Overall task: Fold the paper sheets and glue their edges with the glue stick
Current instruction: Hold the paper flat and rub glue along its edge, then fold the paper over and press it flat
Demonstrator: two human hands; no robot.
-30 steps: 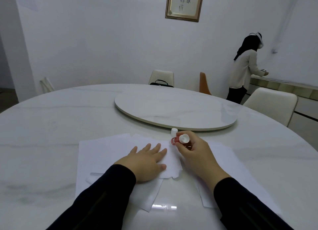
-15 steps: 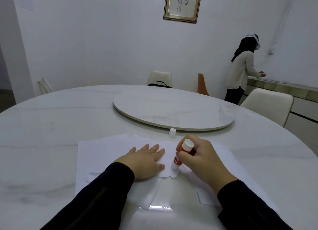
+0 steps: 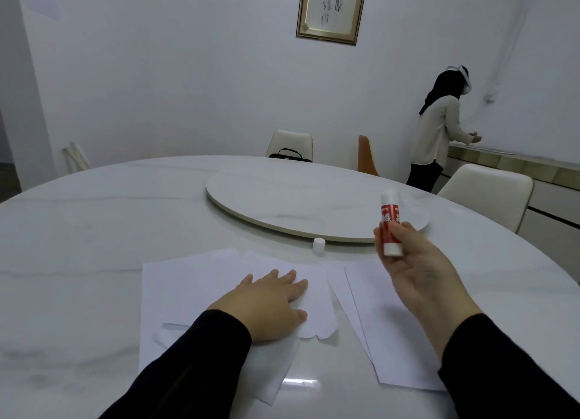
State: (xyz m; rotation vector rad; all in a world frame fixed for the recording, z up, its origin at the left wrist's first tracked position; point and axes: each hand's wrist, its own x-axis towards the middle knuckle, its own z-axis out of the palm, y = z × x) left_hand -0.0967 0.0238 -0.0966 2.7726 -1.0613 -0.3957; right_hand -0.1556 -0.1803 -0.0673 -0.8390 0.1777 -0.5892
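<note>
Red-white glue stick [image 3: 390, 225] pinched upright by R hand [image 3: 417, 272] fingers; L hand [image 3: 270, 305] flat (fingers straight) on paper sheets [image 3: 188, 280].

The left hand [image 3: 270, 305] lies flat, fingers straight, on a folded paper sheet [image 3: 314, 299] on the white desk [image 3: 94, 230]. At three o'clock of it the right hand [image 3: 417, 271], raised, pinches an upright glue stick [image 3: 390, 227]. Its white cap [image 3: 318, 246] stands at twelve o'clock. More sheets [image 3: 376, 324] lie beneath the right hand.
</note>
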